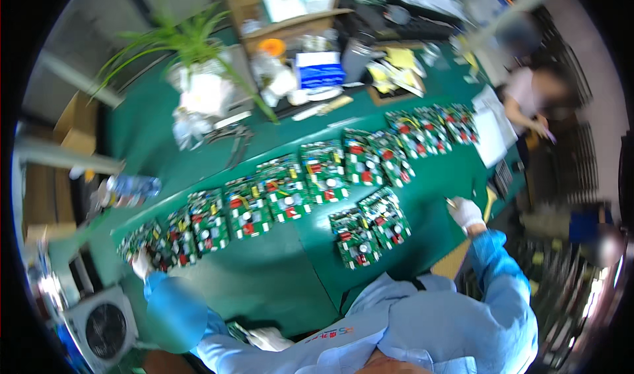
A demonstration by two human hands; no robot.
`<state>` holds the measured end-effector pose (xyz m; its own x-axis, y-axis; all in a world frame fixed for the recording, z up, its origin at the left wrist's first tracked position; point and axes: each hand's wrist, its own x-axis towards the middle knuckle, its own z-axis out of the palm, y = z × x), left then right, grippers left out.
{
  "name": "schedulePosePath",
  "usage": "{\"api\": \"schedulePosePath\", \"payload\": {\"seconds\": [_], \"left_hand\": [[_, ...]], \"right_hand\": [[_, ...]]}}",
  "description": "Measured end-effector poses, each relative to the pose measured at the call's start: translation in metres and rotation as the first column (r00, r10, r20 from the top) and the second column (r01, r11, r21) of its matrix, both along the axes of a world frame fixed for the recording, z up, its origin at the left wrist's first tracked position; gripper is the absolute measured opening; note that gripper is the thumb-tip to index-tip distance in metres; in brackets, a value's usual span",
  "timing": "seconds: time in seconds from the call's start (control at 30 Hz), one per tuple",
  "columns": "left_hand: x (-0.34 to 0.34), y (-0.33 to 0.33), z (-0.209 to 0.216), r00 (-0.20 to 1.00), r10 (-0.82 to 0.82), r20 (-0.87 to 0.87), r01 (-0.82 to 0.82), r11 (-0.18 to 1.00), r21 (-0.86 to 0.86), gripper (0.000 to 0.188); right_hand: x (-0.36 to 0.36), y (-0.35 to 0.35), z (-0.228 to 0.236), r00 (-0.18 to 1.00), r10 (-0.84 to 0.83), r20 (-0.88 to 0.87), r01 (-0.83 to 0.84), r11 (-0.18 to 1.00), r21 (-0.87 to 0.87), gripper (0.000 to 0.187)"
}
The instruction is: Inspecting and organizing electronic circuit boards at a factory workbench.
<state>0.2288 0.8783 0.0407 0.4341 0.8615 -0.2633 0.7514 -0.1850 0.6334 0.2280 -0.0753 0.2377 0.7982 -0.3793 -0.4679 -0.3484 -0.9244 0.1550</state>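
Green circuit boards (285, 190) carrying red and yellow parts lie in a long slanting row across the green table. My left hand (140, 264), in a white glove, reaches to the leftmost circuit boards (140, 239); its fingers are too blurred to make out. My right hand (466, 214), also gloved, hovers over the table's right part, fingers pinched around something small. Two more circuit boards (370, 228) lie side by side left of it, nearer me. By my lap, a white glove or gloved hand (269, 339) is beside a partly hidden board (239, 332); whose it is cannot be told.
A fan (105, 329) stands at the lower left, below a plastic bottle (137, 186). Along the back are a potted plant (188, 47), a cardboard box (241, 4) and a blue-white box (319, 70). White papers (490, 136) lie at right, near another person (525, 96).
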Motion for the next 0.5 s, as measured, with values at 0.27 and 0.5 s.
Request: {"api": "schedulePosePath", "payload": {"seconds": [0.27,0.5], "left_hand": [[0.004,0.01,-0.007,0.975,0.181,0.13,-0.171,0.982,-0.082,0.037],[0.086,-0.152,0.051,0.949,-0.299,-0.102,0.268,0.59,0.762,0.037]], "right_hand": [[-0.075,-0.003,-0.02,0.976,-0.135,-0.169,0.145,0.988,0.046,0.035],[-0.138,-0.044,-0.034,0.957,-0.253,-0.141,0.262,0.964,0.043,0.031]]}}
